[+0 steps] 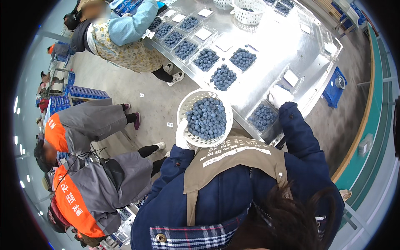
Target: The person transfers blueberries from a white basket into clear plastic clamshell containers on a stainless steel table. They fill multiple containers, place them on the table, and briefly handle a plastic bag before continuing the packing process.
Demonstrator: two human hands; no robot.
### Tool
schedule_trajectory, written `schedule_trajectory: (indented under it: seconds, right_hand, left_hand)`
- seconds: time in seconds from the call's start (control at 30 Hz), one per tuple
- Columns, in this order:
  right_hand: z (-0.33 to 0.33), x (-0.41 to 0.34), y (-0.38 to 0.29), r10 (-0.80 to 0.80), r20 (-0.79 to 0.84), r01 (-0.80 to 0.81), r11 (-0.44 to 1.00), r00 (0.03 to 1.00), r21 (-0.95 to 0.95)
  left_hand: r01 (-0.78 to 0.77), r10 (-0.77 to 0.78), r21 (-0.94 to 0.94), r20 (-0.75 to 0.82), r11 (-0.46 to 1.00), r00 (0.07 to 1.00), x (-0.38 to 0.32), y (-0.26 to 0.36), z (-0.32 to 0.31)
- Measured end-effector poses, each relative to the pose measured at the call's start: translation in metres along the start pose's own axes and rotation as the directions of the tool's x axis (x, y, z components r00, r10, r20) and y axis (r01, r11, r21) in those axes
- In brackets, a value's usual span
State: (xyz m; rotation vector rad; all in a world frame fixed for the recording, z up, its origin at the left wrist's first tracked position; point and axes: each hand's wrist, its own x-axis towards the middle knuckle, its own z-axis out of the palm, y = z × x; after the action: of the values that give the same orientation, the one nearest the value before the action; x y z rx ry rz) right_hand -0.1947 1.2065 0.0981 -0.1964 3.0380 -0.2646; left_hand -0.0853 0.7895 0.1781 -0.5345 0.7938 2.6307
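Note:
My left hand (182, 135), in a white glove, grips the rim of a round white perforated plastic basket (229, 117) in front of my apron. Many blueberries (207, 118) lie in it. Further right, my right hand (280, 96), also gloved, reaches over a clear plastic clamshell with a white label (291, 77) on its lid. A few blueberries (283, 87) show past the glove; its fingertips are hidden. Closer to me, a clear punnet of blueberries (262, 117) sits at the table's near corner.
Filled punnets (206, 59) line the left edge of the shiny metal table (250, 90). White baskets (249, 12) stand at the far side. A co-worker (125, 40) works at the far left; people in orange-grey clothing (93, 190) are behind. A blue crate (334, 87) lies on the right.

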Motion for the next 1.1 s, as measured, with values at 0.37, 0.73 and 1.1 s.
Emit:
schedule_trajectory:
  seconds: [0.37,0.73,1.1]
  right_hand:
    - [0.005,-0.038,-0.004,0.121,-0.243,-0.056,0.964,0.962,0.258]
    - [-0.002,-0.044,-0.016,0.082,-0.098,-0.066,0.985,0.992,0.158]
    - [-0.006,-0.099,0.084,0.653,-0.303,-0.148,0.542,0.694,0.827]
  left_hand:
    - [-0.084,0.084,0.022,0.002,0.996,0.996,0.006,-0.002,-0.014]
    - [-0.107,0.106,0.041,0.034,0.993,0.994,0.007,0.002,-0.011]
    - [-0.085,0.085,0.036,-0.007,0.996,0.996,0.005,0.012,-0.015]
